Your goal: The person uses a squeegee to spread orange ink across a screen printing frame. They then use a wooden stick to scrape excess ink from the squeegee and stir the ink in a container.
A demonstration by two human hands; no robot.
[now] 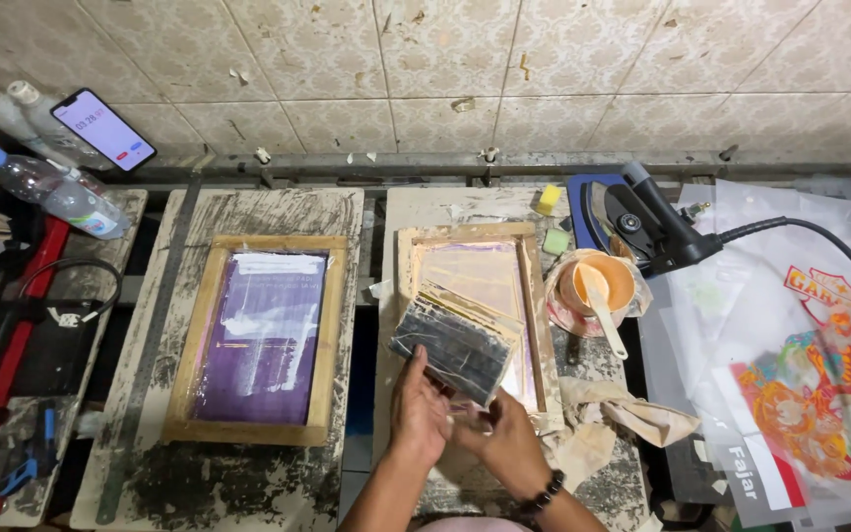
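Observation:
My left hand (pixel 419 412) and my right hand (pixel 506 441) both grip the lower end of an ink-smeared wooden squeegee (pixel 457 341). Its dark blade rests tilted on the mesh of a wooden screen-printing frame (pixel 534 325) on the right printing board. A second wooden frame (pixel 207 325) with a purple mesh lies on the left board, untouched. A beaded bracelet circles my right wrist.
An orange cup with a spatula (pixel 598 286) stands right of the frame, with a black iron (pixel 642 222) behind it. A rag (pixel 632 414) lies lower right. Printed transfer sheets (pixel 810 374) cover the far right. A water bottle (pixel 51 187) and a phone (pixel 102 128) sit at the left.

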